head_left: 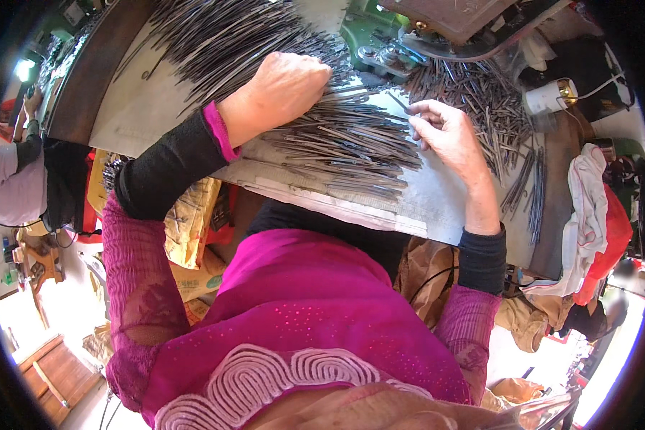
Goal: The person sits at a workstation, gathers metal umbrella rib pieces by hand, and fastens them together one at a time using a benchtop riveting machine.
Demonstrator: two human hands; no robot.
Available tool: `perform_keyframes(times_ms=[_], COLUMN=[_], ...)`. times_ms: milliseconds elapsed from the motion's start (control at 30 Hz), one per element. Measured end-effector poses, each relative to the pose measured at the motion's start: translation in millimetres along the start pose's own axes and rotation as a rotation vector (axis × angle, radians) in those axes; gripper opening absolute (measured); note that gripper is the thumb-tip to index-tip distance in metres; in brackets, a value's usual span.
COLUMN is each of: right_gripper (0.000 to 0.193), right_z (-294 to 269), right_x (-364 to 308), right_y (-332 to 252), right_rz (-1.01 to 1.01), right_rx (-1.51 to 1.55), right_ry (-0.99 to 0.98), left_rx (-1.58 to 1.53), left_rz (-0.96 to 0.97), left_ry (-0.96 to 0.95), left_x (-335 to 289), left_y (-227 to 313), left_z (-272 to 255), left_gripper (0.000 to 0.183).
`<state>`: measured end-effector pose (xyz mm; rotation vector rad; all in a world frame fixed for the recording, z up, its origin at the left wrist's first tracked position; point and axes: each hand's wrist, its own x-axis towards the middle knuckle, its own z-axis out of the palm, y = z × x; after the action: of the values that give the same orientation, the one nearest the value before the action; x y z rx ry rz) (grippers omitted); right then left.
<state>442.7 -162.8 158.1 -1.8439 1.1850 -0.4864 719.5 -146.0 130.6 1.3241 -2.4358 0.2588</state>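
My left hand (283, 86) is closed, knuckles up, above heaps of thin dark metal rods. Whatever its fingers hold is hidden beneath them. Farther back, and to its left, spreads a big heap of long rods (222, 43). A second bundle of rods (344, 143) lies between my hands, near the table's front edge. With thumb and forefinger, my right hand (444, 136) pinches one thin dark rod (399, 102), which points away toward a green machine (369, 32). Beyond this hand is a pile of shorter rod pieces (473, 93).
The pale worktable (437, 204) has a brown edge at right, where a few loose rods (527, 183) lie. A white cylindrical lamp (548, 97) stands back right. White and red cloths (588, 215) hang at right. A yellow sack (193, 222) sits below the table; another person (14, 175) works at far left.
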Motion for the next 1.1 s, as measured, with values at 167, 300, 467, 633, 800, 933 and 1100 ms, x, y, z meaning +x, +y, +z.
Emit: perform_keyframes(times_ms=[167, 300, 467, 633, 800, 933, 1100], right_gripper=[0.021, 0.023, 0.026, 0.030, 0.029, 0.029, 0.029], right_z=[-2, -2, 4, 10, 10, 10, 10], right_x=[0, 2, 10, 15, 16, 16, 16], right_y=[-2, -6, -17, -18, -11, -10, -11], right_rz=[-0.007, -0.005, 0.061, 0.025, 0.034, 0.025, 0.031], right_rx=[0.000, 0.068, 0.199, 0.228, 0.243, 0.246, 0.240], right_ry=[0.006, -0.032, -0.070, -0.054, -0.040, -0.029, -0.031], left_rx=[0.032, 0.026, -0.188, -0.236, -0.190, -0.145, -0.194], left_rz=[0.109, 0.160, 0.082, 0.027, 0.085, 0.101, 0.096], left_ry=[0.060, 0.178, 0.209, 0.170, 0.104, 0.065, 0.083], left_x=[-2, 0, 7, 11, 9, 11, 13], left_y=[-2, -4, -2, 0, 1, 3, 4], left_z=[5, 6, -4, -4, -1, 0, -2], left_gripper=[0.012, 0.013, 0.014, 0.012, 0.013, 0.012, 0.011])
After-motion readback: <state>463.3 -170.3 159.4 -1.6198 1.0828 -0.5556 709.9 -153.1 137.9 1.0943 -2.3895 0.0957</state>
